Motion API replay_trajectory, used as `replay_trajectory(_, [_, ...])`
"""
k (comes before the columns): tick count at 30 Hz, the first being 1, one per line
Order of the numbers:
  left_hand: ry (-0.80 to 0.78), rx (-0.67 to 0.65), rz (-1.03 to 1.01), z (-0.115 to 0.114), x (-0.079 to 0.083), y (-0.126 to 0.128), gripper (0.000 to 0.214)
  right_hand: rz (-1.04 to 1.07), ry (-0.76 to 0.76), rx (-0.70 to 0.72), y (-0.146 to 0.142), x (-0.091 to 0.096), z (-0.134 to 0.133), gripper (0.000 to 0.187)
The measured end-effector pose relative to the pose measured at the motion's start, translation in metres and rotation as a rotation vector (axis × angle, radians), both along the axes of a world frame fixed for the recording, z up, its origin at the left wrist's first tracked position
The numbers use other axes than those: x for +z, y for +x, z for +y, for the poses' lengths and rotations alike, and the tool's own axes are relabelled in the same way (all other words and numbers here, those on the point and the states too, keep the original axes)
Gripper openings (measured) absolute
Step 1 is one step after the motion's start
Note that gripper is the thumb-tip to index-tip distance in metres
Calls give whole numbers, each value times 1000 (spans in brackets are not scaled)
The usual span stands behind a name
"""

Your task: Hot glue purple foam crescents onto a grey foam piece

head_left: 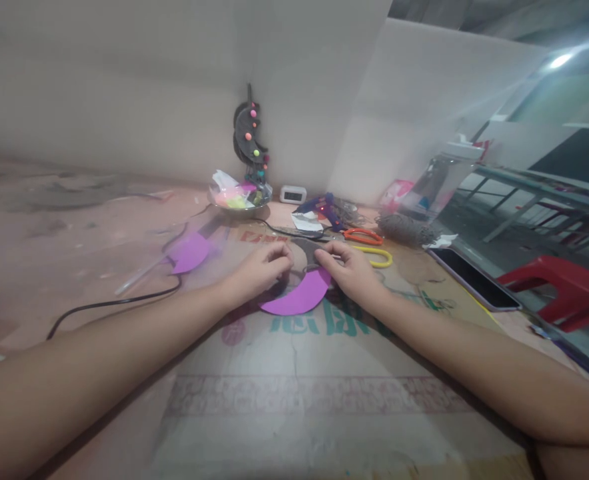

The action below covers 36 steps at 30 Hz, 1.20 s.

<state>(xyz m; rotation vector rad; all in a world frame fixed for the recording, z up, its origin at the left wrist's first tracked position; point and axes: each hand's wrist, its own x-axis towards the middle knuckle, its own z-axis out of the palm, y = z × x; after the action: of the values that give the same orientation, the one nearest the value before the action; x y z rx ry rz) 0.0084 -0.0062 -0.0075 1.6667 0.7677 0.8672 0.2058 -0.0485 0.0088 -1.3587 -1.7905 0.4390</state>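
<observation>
In the head view, a purple paper crescent (pixel 299 297) lies on a printed cardboard sheet (pixel 294 360) between my hands. Just above it is a dark grey crescent piece (pixel 307 252), its lower end meeting the purple one. My right hand (pixel 349 270) pinches the grey crescent at its right side, thumb over it and close to the purple tip. On the other side, my left hand (pixel 267 270) has its fingers curled together near the purple crescent's left end. Whatever sits between those fingertips is too small or hidden to make out.
Behind are orange-handled scissors (pixel 363 236), yellow-handled scissors (pixel 379 257), a glue gun (pixel 327 210), a bowl of scraps (pixel 239 210), a small clock (pixel 293 195) and grey yarn (pixel 407 229). A phone (pixel 474 280) lies right; another purple piece (pixel 190 253) and a black cable (pixel 114 302) lie left.
</observation>
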Motion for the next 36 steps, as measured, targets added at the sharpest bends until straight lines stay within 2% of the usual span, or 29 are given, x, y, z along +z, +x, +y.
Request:
replay_trajectory(4, [-130, 24, -126, -5, 7, -1, 12, 122, -64, 1, 2, -3, 3, 31])
replay_trajectory(8, [-207, 133, -236, -8, 13, 2, 20, 160, -72, 8, 2, -5, 4, 30])
replay_trajectory(13, [-196, 98, -124, -8, 10, 1, 31, 109, -55, 16, 1, -3, 2, 29])
replay_trajectory(16, [-186, 72, -56, -8, 9, 0, 28, 69, -33, 21, 1, -2, 1, 30])
replay_trajectory(21, [-131, 104, 15, -11, 12, -1, 28, 62, -38, 25, 1, -2, 1, 30])
replay_trajectory(29, [-135, 80, -35, -11, 14, 0, 26, 41, -34, 26, -1, 1, 0, 29])
replay_trajectory(36, [-222, 57, -159, -12, 12, 4, 29, -1, -12, 19, -2, 3, -1, 30])
